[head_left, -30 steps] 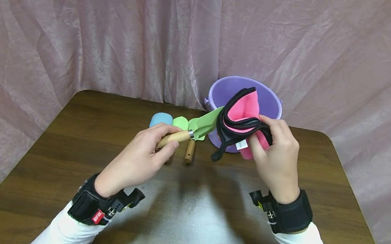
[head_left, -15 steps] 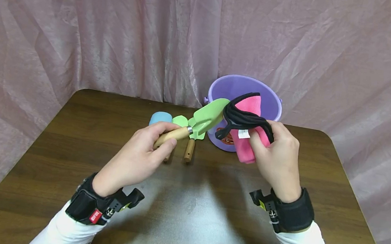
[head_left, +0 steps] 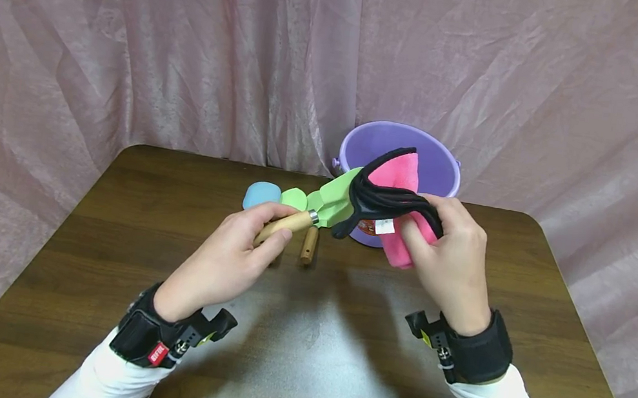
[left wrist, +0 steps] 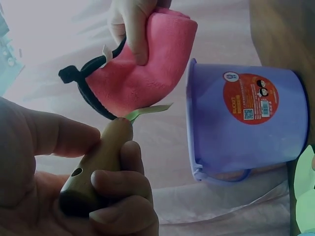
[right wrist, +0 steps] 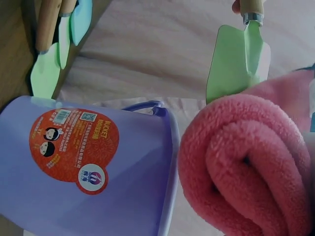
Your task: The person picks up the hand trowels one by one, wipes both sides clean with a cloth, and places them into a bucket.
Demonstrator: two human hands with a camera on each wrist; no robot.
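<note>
My left hand (head_left: 226,259) grips the wooden handle of a small trowel (head_left: 337,194) with a light green blade. In the right wrist view the trowel's blade (right wrist: 238,61) passes behind a folded pink plush cloth (right wrist: 246,162), which hides its tip. My right hand (head_left: 453,258) pinches that pink cloth (head_left: 396,171) by its black edging, fingers above and thumb below. A white tag hangs from the cloth. Whether blade and cloth touch, I cannot tell. Both things are held up in front of a purple bucket (head_left: 352,157).
On the wooden table (head_left: 134,231), left of the bucket, lie a second green tool (head_left: 309,245) with a brown handle, another light green piece (head_left: 294,198) and a blue one (head_left: 262,193). A pink curtain (head_left: 223,53) hangs behind the table.
The pink cloth's black edging swung right, then back left over the trowel's blade. The trowel's blade rose slightly and came down again. Both hands kept their holds.
</note>
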